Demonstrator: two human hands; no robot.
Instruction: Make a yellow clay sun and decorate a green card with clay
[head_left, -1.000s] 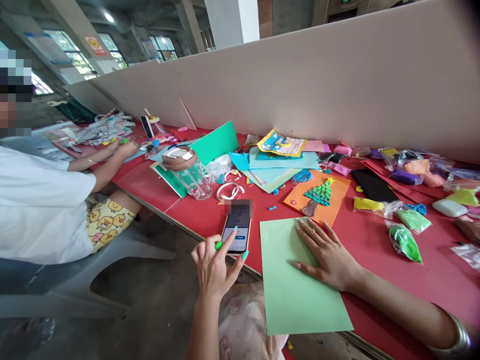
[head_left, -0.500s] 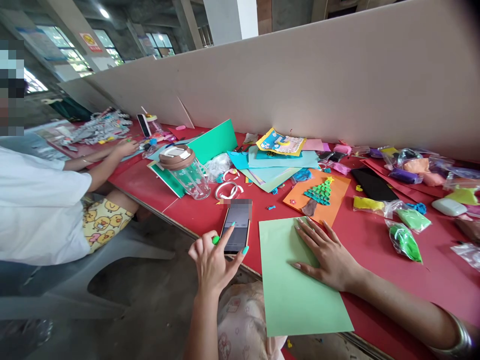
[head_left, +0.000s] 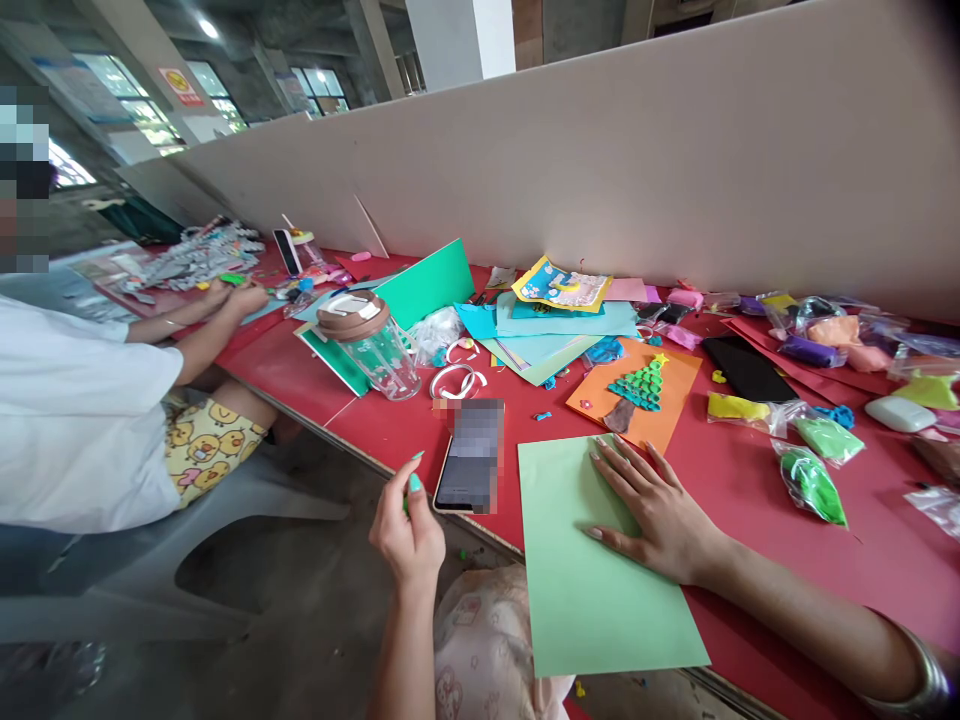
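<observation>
My left hand [head_left: 409, 525] is raised just off the table's front edge, left of a phone [head_left: 469, 465] whose screen is lit. Its fingers are curled, and a small piece of green clay shows between them, mostly hidden. On a light green sheet of paper [head_left: 600, 610], my right hand [head_left: 656, 505] lies flat with fingers spread. The sheet's near end sticks out past the table edge. Just behind it is an orange card [head_left: 679, 385] bearing a clay tree [head_left: 637, 388] in green and teal with a yellow star and brown trunk.
A lidded clear cup [head_left: 375, 350] and a white cable [head_left: 457, 380] stand behind the phone. Bagged clay [head_left: 814, 485] and a black phone [head_left: 746, 368] lie on the right of the red table [head_left: 750, 580]. At left, a co-worker [head_left: 82, 400] handles green material. A grey partition [head_left: 637, 170] runs behind.
My left hand has drawn back from the phone screen to the left, its fingers curling in. My right hand has stayed on the paper. Green material now shows in the co-worker's hands.
</observation>
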